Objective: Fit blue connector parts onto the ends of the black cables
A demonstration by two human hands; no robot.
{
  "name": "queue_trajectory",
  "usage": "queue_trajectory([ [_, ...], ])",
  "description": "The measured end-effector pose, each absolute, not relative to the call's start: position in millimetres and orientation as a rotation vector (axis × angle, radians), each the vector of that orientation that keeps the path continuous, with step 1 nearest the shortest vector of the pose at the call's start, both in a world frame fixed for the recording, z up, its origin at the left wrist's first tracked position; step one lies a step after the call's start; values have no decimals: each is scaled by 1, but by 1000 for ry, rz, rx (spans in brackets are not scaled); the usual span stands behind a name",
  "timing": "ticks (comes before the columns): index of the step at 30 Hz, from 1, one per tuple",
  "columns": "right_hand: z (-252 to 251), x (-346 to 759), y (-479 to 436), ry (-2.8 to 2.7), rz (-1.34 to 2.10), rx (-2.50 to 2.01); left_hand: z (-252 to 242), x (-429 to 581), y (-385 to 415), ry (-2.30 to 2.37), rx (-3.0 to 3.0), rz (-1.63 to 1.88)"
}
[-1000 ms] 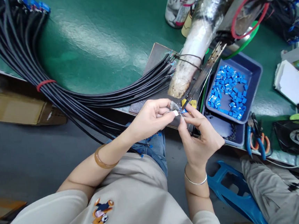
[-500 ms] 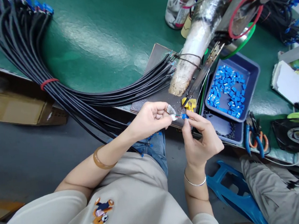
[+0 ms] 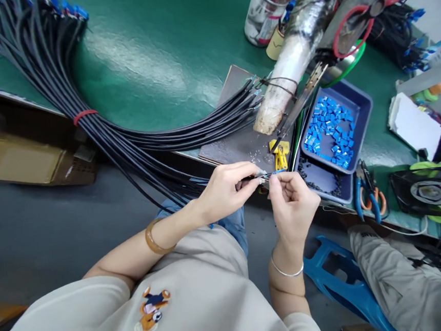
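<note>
My left hand point(image 3: 232, 187) is closed in a pinch on the stripped end of a black cable, where thin wires point(image 3: 266, 176) come out. Close beside it, my right hand point(image 3: 293, 195) pinches these wires between thumb and forefinger. A thin blue piece point(image 3: 278, 171) shows just past the right fingertips; whether it is a wire or part of a connector is unclear. Behind the hands, a yellow wire stripper point(image 3: 280, 155) lies on a dark board point(image 3: 238, 151). The bundle of black cables point(image 3: 125, 137), tied with a red band, runs across the table edge to my lap.
To the right, a tray point(image 3: 363, 117) holds many blue connectors, above another tray point(image 3: 342, 188) with small black parts. Pliers point(image 3: 369, 193) lie at the table edge. A wrapped pipe point(image 3: 279, 85) and red-handled scissors point(image 3: 353, 30) hang over the board. Another person's leg point(image 3: 391, 269) is at the right.
The right fingers have closed in from a spread pinch on a blue connector to a tight pinch nearer the left fingertips. Both hands sit slightly lower, and the view has shifted a little.
</note>
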State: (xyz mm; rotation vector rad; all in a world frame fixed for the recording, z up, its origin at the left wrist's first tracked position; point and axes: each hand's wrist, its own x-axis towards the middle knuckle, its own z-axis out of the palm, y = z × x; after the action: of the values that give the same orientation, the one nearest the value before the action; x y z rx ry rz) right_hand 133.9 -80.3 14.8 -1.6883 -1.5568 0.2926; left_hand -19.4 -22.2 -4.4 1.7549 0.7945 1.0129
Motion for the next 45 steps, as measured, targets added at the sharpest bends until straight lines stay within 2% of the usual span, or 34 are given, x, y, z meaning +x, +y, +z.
queue_trajectory([
  [5,18,138,-85,-1876,92,-1468,2,-30,-20,584,1401,710],
  [12,23,139,-76,-1218,-63,-1074,1,-28,-19,716,1218,780],
  [19,6,139,-77,-1350,-15,-1343,9,-20,-9,756,1185,812],
  [25,-8,139,-70,-1683,-201,-1387,3,-11,-4,745,1146,814],
  [45,2,136,-51,-1584,-16,-1425,7,0,10,731,1118,852],
])
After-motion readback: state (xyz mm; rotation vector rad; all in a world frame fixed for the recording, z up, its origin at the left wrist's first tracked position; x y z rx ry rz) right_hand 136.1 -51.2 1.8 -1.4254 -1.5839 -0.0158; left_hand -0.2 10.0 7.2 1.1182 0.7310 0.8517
